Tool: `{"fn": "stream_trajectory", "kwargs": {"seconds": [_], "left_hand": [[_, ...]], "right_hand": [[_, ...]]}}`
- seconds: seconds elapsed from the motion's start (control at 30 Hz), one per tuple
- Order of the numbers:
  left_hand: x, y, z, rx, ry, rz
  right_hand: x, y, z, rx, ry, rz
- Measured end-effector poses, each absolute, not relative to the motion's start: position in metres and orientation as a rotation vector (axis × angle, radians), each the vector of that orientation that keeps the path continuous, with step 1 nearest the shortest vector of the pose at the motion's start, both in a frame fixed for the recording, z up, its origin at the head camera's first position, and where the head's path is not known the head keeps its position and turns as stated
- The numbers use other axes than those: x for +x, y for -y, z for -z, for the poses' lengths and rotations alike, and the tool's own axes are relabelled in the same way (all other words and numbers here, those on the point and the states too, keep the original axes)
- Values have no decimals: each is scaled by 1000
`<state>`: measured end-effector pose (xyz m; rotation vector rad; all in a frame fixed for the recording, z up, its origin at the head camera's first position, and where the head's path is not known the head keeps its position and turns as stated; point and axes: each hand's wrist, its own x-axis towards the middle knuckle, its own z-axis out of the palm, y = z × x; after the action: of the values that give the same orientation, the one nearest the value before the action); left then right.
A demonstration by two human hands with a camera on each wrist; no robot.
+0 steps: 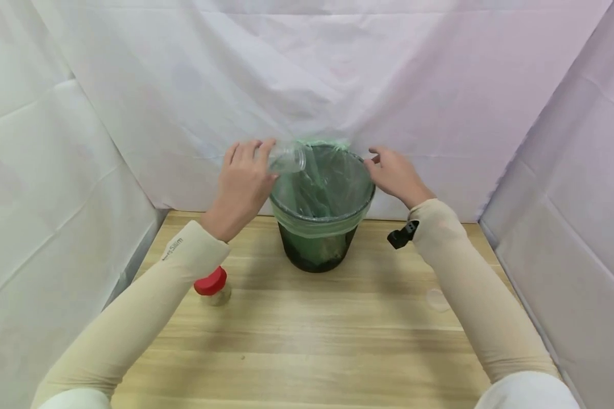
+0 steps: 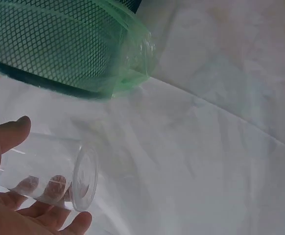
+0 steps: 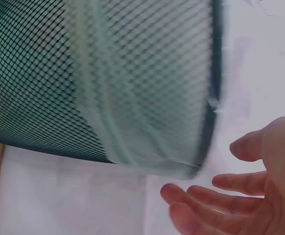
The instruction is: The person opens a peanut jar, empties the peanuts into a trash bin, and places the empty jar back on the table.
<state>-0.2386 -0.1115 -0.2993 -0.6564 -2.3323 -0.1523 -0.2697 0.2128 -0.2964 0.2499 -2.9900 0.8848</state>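
Note:
My left hand (image 1: 248, 176) grips a clear plastic cup (image 1: 287, 157), tipped on its side over the left part of the bin's rim. In the left wrist view, thumb and fingers wrap around the see-through cup (image 2: 49, 166), and no contents show inside. Before me stands a dark mesh trash bin (image 1: 314, 255), lined with a thin green bag (image 1: 332, 227) folded over its rim. Beside the rim's right side is my right hand (image 1: 395, 173), holding nothing. Its fingers (image 3: 221, 203) are spread and loosely bent, apart from the bin in the right wrist view.
On the wooden table (image 1: 297, 329), a small jar with a red lid (image 1: 211, 281) stands below my left forearm. A clear round disc (image 1: 437, 300), perhaps a lid, lies near my right forearm. White cloth (image 1: 312, 68) hangs behind and on both sides.

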Motion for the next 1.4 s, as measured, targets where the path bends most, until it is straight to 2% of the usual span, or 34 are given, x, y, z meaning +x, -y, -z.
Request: {"fn": "stream_trajectory", "kwargs": {"seconds": [0.27,0.53,0.83,1.1,1.4], "left_hand": [[-223,128,309,-501,2389,617],[-208,149,337,-289,2393,968],[-188,152,409,-39,2492,1218],[-172,140,467,248,2586,1449],[-151,122,507,296,2656,1409]], "right_hand": [[-220,-228,285,303,2924,-865],[-170,-236,306,338,2833,-897],[-122,-246,350,362,2790,-931],[-83,-231,405,395,2797,-1024],[-54,-221,449,380,2789,-1067]]}}
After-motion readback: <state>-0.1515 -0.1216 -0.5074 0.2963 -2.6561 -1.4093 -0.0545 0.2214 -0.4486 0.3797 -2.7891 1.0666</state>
